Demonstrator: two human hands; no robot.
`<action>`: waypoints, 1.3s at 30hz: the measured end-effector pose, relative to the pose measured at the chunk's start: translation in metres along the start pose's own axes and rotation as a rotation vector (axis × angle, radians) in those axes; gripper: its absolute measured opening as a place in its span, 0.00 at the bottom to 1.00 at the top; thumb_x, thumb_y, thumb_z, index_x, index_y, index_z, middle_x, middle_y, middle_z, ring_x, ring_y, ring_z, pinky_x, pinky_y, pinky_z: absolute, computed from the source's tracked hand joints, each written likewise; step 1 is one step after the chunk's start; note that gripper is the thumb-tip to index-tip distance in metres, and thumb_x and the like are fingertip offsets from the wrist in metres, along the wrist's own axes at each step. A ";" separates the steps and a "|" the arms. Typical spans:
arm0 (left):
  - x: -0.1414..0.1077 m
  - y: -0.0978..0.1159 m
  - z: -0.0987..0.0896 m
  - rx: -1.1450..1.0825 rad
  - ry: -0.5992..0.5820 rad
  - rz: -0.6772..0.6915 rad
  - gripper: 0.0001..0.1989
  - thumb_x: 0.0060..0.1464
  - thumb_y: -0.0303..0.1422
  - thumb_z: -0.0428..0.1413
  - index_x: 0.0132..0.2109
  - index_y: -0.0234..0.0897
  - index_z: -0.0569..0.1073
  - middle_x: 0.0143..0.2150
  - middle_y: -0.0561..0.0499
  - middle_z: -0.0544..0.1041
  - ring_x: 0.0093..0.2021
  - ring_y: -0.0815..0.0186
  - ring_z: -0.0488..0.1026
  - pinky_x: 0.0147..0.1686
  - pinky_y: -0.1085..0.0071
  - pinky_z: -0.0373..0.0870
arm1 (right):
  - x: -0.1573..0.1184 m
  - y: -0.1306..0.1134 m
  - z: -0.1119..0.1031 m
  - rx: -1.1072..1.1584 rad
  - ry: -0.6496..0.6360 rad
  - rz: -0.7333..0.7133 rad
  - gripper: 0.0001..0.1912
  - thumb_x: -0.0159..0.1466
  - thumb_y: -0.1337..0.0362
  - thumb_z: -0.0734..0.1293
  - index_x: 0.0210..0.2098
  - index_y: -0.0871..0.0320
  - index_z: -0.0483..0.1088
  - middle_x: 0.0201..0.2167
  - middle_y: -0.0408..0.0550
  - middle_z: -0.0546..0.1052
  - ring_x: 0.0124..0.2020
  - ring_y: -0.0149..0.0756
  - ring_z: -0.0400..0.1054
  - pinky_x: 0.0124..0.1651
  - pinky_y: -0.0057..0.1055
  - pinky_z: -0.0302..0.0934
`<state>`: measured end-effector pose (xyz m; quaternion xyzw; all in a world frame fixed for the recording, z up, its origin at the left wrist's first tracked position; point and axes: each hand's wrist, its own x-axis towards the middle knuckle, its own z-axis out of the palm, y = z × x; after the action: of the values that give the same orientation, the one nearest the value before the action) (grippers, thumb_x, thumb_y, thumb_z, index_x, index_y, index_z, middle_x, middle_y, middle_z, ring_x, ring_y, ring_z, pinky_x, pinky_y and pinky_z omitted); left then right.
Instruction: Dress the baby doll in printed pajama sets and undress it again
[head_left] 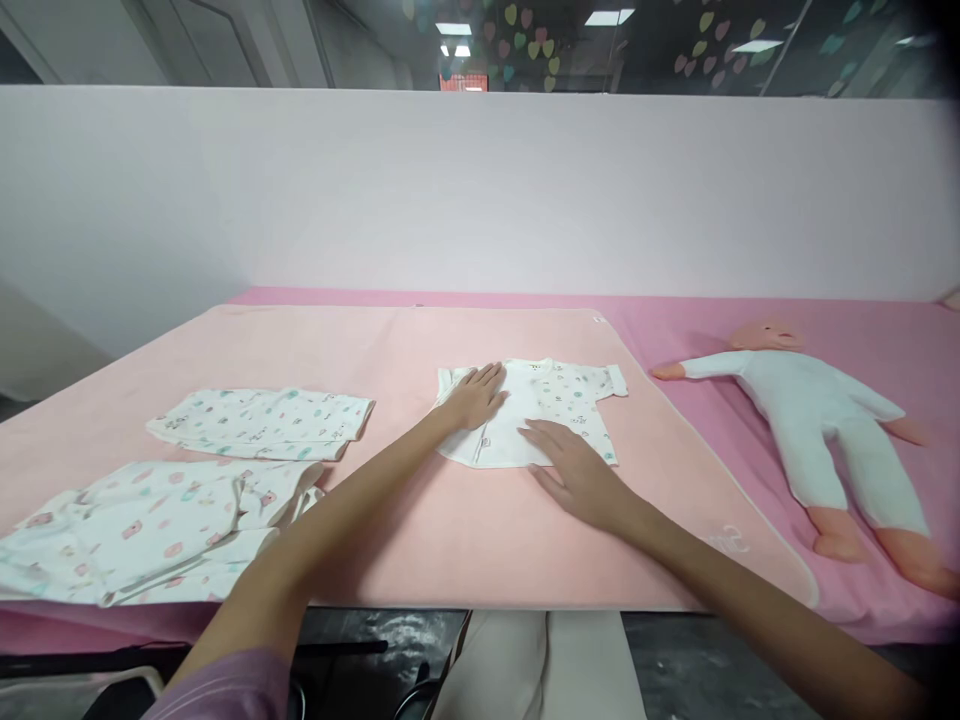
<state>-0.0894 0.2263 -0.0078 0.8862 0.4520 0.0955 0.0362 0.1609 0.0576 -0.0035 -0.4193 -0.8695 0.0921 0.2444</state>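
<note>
Baby shirt: soft, light; grip at shoulders, probably. Left hand flat, right hand open, fingers slightly spread.

The baby shirt lay on the blanket, beneath the left hand and the fingers of the right hand. Left of the left hand lay a folded garment, with a clothes pile before it. Right of the right hand, a doll lay on the sheet. Behind both hands stood a partition.
</note>
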 end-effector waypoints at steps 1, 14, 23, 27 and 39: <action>0.000 0.003 0.002 -0.020 -0.046 -0.021 0.36 0.75 0.49 0.36 0.80 0.35 0.53 0.84 0.43 0.49 0.83 0.53 0.47 0.79 0.51 0.45 | -0.010 0.008 -0.003 -0.020 -0.010 0.020 0.30 0.79 0.55 0.59 0.78 0.46 0.56 0.76 0.51 0.64 0.77 0.50 0.57 0.76 0.57 0.58; 0.022 0.039 0.011 -0.001 0.198 -0.065 0.24 0.74 0.45 0.43 0.63 0.39 0.73 0.73 0.42 0.70 0.73 0.52 0.63 0.74 0.53 0.51 | -0.020 0.029 -0.008 -0.119 0.109 0.204 0.09 0.72 0.56 0.68 0.41 0.53 0.67 0.38 0.48 0.77 0.39 0.43 0.71 0.42 0.38 0.64; 0.101 0.084 0.011 -0.358 -0.024 -0.417 0.14 0.60 0.45 0.59 0.40 0.38 0.79 0.48 0.41 0.83 0.63 0.43 0.71 0.67 0.45 0.55 | -0.002 0.031 -0.030 -0.179 -0.136 0.209 0.08 0.71 0.66 0.61 0.34 0.53 0.61 0.31 0.45 0.74 0.32 0.38 0.65 0.36 0.34 0.52; 0.129 0.098 0.004 -0.520 -0.050 -0.412 0.24 0.68 0.50 0.50 0.44 0.37 0.81 0.44 0.42 0.85 0.50 0.50 0.80 0.61 0.50 0.66 | -0.018 0.068 -0.064 0.167 0.044 0.429 0.13 0.75 0.55 0.59 0.36 0.53 0.64 0.30 0.41 0.74 0.32 0.36 0.69 0.36 0.31 0.57; 0.111 0.124 0.041 -0.261 0.277 -0.032 0.17 0.69 0.35 0.51 0.59 0.38 0.76 0.66 0.42 0.74 0.65 0.52 0.69 0.66 0.54 0.66 | -0.080 0.117 -0.080 -0.031 0.322 0.485 0.19 0.72 0.47 0.65 0.53 0.54 0.73 0.53 0.58 0.80 0.54 0.54 0.75 0.56 0.50 0.71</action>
<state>0.0808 0.2439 -0.0144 0.8449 0.4506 0.2737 0.0899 0.3234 0.0656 -0.0053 -0.6276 -0.6953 0.0669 0.3438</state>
